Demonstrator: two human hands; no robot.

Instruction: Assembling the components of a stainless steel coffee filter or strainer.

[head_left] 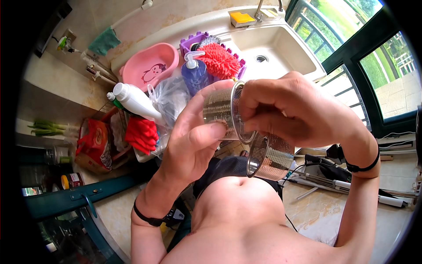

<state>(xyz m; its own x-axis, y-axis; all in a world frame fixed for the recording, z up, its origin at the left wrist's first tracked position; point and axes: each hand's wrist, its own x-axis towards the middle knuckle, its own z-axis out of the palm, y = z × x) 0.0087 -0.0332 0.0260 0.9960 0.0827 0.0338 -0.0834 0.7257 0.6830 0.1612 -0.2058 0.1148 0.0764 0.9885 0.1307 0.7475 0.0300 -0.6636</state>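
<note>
My left hand [187, 147] wraps around a cylindrical metal mesh strainer [216, 106], thumb on its near side, with the rimmed mouth turned to the right. At that mouth, the bent fingers of my right hand [299, 108] are pressed together; their tips are partly hidden by the rim. A second metal mesh strainer [279, 159] hangs tilted just under my right hand, its open end facing lower left and its rim close to the first one. My right hand appears to hold this second strainer, though the exact grip is hidden behind the fingers.
Beyond my hands stands a pale sink [274, 48], with a yellow sponge [241, 18] on its back ledge. A pink basin [149, 66], a blue pump bottle [194, 75], a red chenille mitt [217, 59] and a white bottle [136, 102] crowd the counter. Windows are at right.
</note>
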